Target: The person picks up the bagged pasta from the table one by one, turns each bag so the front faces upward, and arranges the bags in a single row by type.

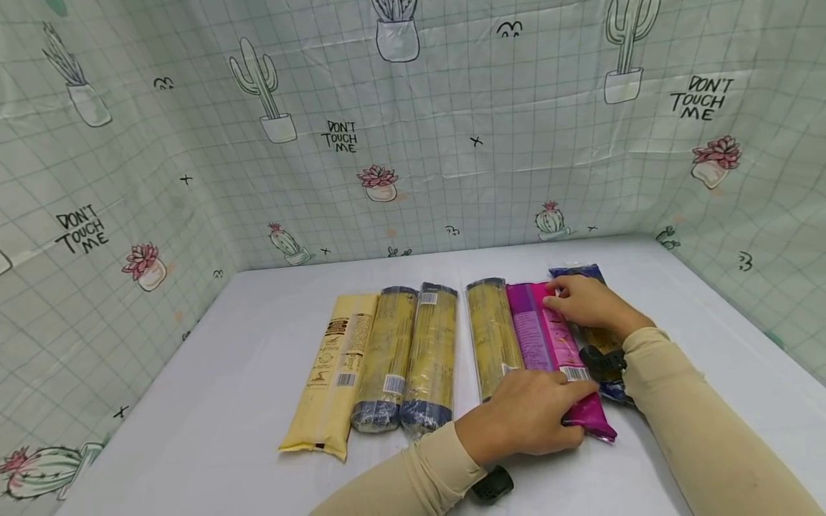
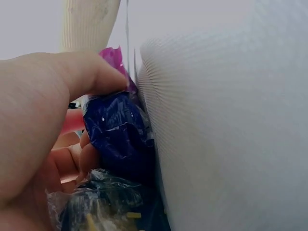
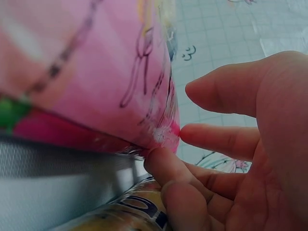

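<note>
A pink and purple packet (image 1: 538, 333) with a barcode lies on the white table, right of a clear pack of yellow spaghetti (image 1: 493, 322). My left hand (image 1: 525, 416) grips its near end between thumb and fingers. In the left wrist view, the thumb lies by the pink packet's end (image 2: 113, 57), with a spaghetti pack's blue end (image 2: 120, 130) in front. At the far end, my right hand (image 1: 590, 304) touches the packet's right edge. The right wrist view shows fingertips (image 3: 161, 161) against the pink packet (image 3: 106, 86) while the thumb stands apart.
Beneath my right arm lies another blue-ended spaghetti pack (image 1: 600, 337), partly hidden. To the left are two more spaghetti packs, one (image 1: 387, 358) beside the other (image 1: 432, 351), and a cream packet (image 1: 332, 373). A cactus-print cloth (image 1: 439, 93) hangs behind the table (image 1: 239, 401).
</note>
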`<state>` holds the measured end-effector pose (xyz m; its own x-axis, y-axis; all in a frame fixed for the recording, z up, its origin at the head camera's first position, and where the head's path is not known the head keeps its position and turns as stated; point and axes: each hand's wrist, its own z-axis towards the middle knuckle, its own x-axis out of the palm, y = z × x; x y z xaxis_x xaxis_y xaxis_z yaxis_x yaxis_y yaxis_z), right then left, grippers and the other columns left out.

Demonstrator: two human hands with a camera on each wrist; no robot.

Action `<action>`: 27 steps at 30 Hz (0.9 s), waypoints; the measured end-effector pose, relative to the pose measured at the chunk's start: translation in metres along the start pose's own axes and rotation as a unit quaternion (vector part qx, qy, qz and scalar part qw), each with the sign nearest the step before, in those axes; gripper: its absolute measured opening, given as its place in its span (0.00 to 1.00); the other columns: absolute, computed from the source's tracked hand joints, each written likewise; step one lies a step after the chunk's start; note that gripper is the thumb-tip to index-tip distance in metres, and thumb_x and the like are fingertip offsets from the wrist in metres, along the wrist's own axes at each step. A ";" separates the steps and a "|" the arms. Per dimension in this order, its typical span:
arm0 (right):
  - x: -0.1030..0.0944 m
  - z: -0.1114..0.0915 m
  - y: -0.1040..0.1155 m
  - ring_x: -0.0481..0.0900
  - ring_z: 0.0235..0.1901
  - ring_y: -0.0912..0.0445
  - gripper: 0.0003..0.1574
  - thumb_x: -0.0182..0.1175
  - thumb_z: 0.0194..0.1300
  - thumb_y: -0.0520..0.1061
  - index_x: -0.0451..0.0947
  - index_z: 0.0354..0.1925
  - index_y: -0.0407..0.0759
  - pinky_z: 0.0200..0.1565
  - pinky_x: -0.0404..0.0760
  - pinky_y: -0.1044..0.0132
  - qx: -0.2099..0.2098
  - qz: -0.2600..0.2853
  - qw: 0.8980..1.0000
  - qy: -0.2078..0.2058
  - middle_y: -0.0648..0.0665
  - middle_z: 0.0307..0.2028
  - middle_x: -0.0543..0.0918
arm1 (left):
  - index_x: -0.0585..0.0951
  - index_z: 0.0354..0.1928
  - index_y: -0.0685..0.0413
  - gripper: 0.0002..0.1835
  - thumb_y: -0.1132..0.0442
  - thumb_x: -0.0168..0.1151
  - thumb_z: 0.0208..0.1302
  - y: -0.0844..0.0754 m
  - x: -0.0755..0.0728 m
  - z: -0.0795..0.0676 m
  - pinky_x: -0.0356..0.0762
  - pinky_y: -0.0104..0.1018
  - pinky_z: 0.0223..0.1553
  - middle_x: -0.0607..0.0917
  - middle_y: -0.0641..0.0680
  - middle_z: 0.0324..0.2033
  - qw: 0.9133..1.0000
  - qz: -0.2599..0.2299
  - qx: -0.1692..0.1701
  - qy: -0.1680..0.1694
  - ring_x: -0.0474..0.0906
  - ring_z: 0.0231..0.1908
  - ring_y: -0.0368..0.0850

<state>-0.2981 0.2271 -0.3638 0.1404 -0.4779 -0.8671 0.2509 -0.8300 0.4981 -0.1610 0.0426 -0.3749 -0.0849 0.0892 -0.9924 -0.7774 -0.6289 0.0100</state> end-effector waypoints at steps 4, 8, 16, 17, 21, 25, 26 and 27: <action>0.000 0.000 -0.001 0.80 0.46 0.40 0.31 0.55 0.73 0.53 0.73 0.61 0.30 0.45 0.80 0.44 -0.004 0.000 1.000 -0.003 0.27 0.50 0.80 | 0.71 0.71 0.32 0.33 0.42 0.64 0.64 0.002 -0.001 -0.001 0.64 0.24 0.23 0.83 0.37 0.48 1.000 0.000 0.022 0.001 0.75 0.34 0.27; -0.001 -0.001 -0.001 0.80 0.46 0.39 0.31 0.56 0.73 0.53 0.74 0.61 0.30 0.44 0.79 0.44 -0.008 0.000 1.000 -0.003 0.27 0.50 0.80 | 0.71 0.71 0.33 0.32 0.43 0.62 0.65 0.002 -0.001 -0.001 0.64 0.25 0.22 0.82 0.39 0.44 0.999 0.012 0.029 0.004 0.75 0.33 0.28; -0.002 -0.001 -0.003 0.80 0.46 0.40 0.31 0.55 0.74 0.53 0.73 0.62 0.30 0.44 0.79 0.44 -0.004 0.007 1.000 -0.002 0.27 0.50 0.80 | 0.69 0.73 0.37 0.30 0.46 0.57 0.71 0.003 0.001 0.001 0.69 0.26 0.26 0.81 0.39 0.45 0.999 0.011 0.041 0.025 0.76 0.36 0.30; -0.002 -0.001 -0.003 0.80 0.46 0.40 0.31 0.55 0.74 0.53 0.73 0.62 0.30 0.44 0.79 0.44 -0.003 0.008 1.000 -0.002 0.27 0.50 0.80 | 0.68 0.73 0.37 0.29 0.46 0.56 0.72 0.004 0.001 0.001 0.70 0.26 0.27 0.80 0.39 0.46 0.999 0.010 0.044 0.029 0.77 0.36 0.30; -0.002 -0.001 -0.003 0.80 0.45 0.41 0.32 0.55 0.74 0.54 0.72 0.63 0.31 0.44 0.80 0.45 0.005 0.012 1.000 -0.002 0.27 0.50 0.80 | 0.68 0.74 0.39 0.28 0.47 0.54 0.74 0.005 0.000 0.001 0.73 0.27 0.31 0.81 0.40 0.49 0.998 0.009 0.054 0.036 0.78 0.40 0.31; -0.002 -0.001 -0.003 0.80 0.44 0.42 0.31 0.55 0.74 0.53 0.72 0.63 0.31 0.42 0.81 0.48 0.010 0.017 1.000 0.002 0.27 0.51 0.80 | 0.72 0.70 0.39 0.25 0.48 0.56 0.74 0.004 -0.001 -0.002 0.74 0.26 0.31 0.82 0.39 0.47 0.998 0.016 0.057 0.011 0.80 0.41 0.31; -0.002 -0.001 -0.003 0.80 0.44 0.42 0.31 0.55 0.74 0.53 0.72 0.63 0.31 0.42 0.81 0.48 0.010 0.018 1.000 0.002 0.27 0.51 0.80 | 0.74 0.69 0.39 0.24 0.48 0.56 0.73 0.003 -0.001 -0.003 0.74 0.26 0.30 0.83 0.39 0.46 0.998 0.020 0.057 0.001 0.80 0.40 0.31; -0.001 -0.002 -0.004 0.81 0.44 0.42 0.31 0.55 0.74 0.53 0.72 0.63 0.31 0.42 0.81 0.48 0.009 0.018 1.000 0.001 0.27 0.51 0.80 | 0.75 0.67 0.39 0.22 0.49 0.57 0.73 0.002 -0.001 -0.004 0.73 0.26 0.29 0.83 0.39 0.44 0.998 0.024 0.057 -0.010 0.80 0.39 0.30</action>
<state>-0.2975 0.2312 -0.3643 0.1519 -0.5068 -0.8486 0.2281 -0.8174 0.5290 -0.1604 0.0382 -0.3739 -0.1341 0.0769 -0.9880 -0.8380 -0.5410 0.0717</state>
